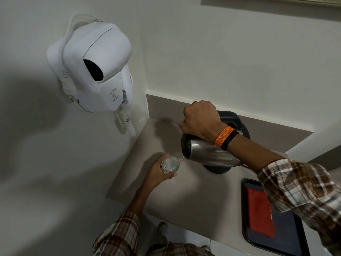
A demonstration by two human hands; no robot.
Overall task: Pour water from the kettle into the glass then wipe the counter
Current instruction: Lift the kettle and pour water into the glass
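Note:
My right hand (200, 121) grips the handle of a steel kettle (208, 154), which is tilted to the left with its spout over a clear glass (170, 165). A thin stream of water runs from the spout into the glass, which holds water. My left hand (156, 174) wraps around the glass from the near side and holds it on or just above the beige counter (193, 196). A red cloth (259, 213) lies on a dark tray (287, 237) at the right, partly hidden by my right sleeve.
The kettle's black base (217, 169) sits under the tilted kettle. A white wall-mounted hair dryer (92, 71) with a coiled cord hangs on the left wall. The counter ends at the walls behind and left; its front edge runs near my body.

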